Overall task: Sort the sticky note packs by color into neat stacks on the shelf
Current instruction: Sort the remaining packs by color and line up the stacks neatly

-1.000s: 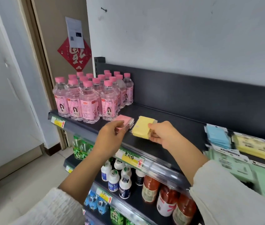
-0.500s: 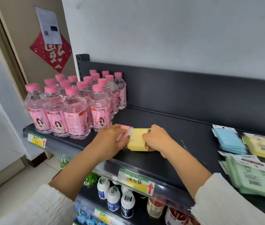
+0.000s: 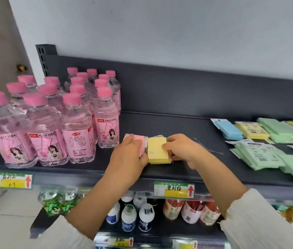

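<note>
Yellow stack (image 3: 157, 150) is down flat on the shelf (image 3: 178, 126) now; a second ago you had it tilted up in the air. It sits just right of the pink stack (image 3: 138, 139), long sides running front to back, side by side; can't tell if the edges actually touch, a wrapper flap is in the way. Your left hand (image 3: 129, 157) is curled over the pink stack's near right corner, gripping it; fingertips are hidden under the hand. Your right hand (image 3: 183, 150) has its fingers bent onto the yellow stack's right edge, pinching it from that side. Both stacks lie just right of the bottles (image 3: 77, 123). Looks like the squaring-up step: press inward from both sides, keep the long edges parallel. Loose packs, blue (image 3: 229, 129) and green (image 3: 260, 156), lie well off to the right, so your right hand is nearer for the next pick. Left hand looks better placed to steady the stacks.
</note>
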Action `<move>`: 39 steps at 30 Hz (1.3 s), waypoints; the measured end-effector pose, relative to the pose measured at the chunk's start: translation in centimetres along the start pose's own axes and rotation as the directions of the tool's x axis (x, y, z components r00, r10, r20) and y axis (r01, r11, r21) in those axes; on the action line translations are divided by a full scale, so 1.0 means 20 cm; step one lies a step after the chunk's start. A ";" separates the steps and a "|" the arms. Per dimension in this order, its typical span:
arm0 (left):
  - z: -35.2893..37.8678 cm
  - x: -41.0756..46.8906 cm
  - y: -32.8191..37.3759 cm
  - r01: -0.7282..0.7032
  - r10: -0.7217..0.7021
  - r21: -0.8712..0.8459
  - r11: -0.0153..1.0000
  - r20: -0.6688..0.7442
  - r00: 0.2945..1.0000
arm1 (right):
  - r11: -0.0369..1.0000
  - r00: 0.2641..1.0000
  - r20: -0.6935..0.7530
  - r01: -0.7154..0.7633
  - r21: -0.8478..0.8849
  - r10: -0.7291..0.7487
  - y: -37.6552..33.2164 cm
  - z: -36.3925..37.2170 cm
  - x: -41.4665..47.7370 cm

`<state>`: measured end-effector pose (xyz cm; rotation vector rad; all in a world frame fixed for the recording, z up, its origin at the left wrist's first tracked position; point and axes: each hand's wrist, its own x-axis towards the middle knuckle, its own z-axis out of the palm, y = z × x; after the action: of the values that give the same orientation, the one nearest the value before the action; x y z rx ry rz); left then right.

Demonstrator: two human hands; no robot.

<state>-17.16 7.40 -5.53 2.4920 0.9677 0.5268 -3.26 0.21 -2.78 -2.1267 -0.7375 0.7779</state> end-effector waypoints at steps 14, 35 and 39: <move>0.02 -0.02 -0.02 -0.065 0.035 0.189 0.980 0.159 0.987 | 1.000 0.991 -0.136 0.015 0.012 -0.014 0.04 0.02 -0.09; 0.33 0.53 0.92 0.118 0.035 -0.299 0.947 0.461 0.887 | 0.967 0.942 -0.331 -0.036 -0.250 -0.051 0.28 -1.01 0.21; 0.54 0.66 1.03 0.208 -0.103 -0.168 0.964 0.484 0.869 | 0.965 0.980 -0.198 -0.048 -0.258 -0.004 0.35 -1.12 0.33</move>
<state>8.33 0.15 -1.81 2.1682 0.8509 -0.0377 18.73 -8.94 1.95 -2.4119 -0.7441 0.4910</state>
